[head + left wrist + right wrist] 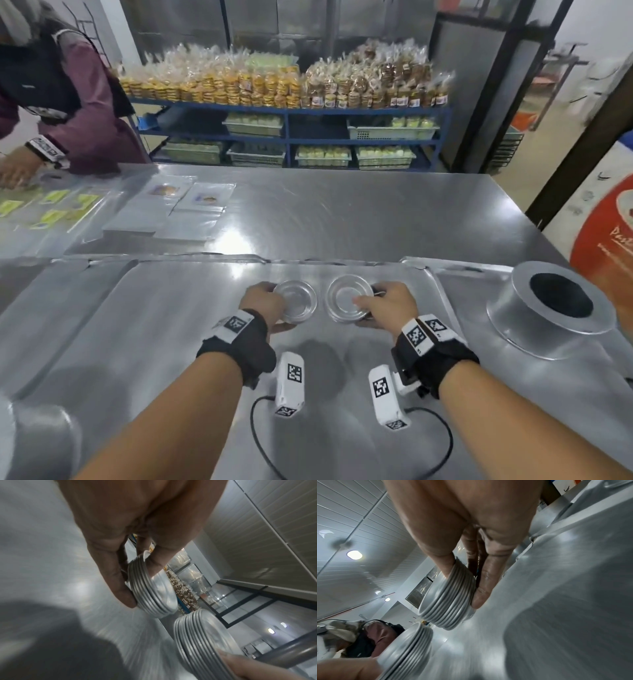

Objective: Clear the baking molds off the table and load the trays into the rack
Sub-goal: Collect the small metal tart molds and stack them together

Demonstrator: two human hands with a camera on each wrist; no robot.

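Left hand point(262, 301), right hand point(383, 305) each grip mold stack point(295, 301), openings up.

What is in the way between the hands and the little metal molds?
Nothing. The left hand already grips one stack of molds, and the right hand grips the other stack.

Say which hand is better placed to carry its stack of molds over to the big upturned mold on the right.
Right, probably. The right hand grips its stack of molds on the side nearer the big upturned mold. The left hand holds the other stack farther off and would have to cross.
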